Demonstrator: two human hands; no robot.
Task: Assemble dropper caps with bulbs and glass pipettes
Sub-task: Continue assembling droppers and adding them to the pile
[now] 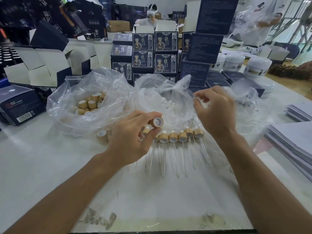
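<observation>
Left hand [130, 139] pinches bamboo cap [158, 122]; right hand [217, 110] beside it.

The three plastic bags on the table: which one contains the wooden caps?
The left bag, beside the left hand, holds the wooden caps. The middle bag holds white bulbs; the right bag shows only clear contents.

Bright, even light; soft focus; edges bowed.

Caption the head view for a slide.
Left hand pinches a bamboo cap; right hand holds a white bulb above finished droppers.
</observation>
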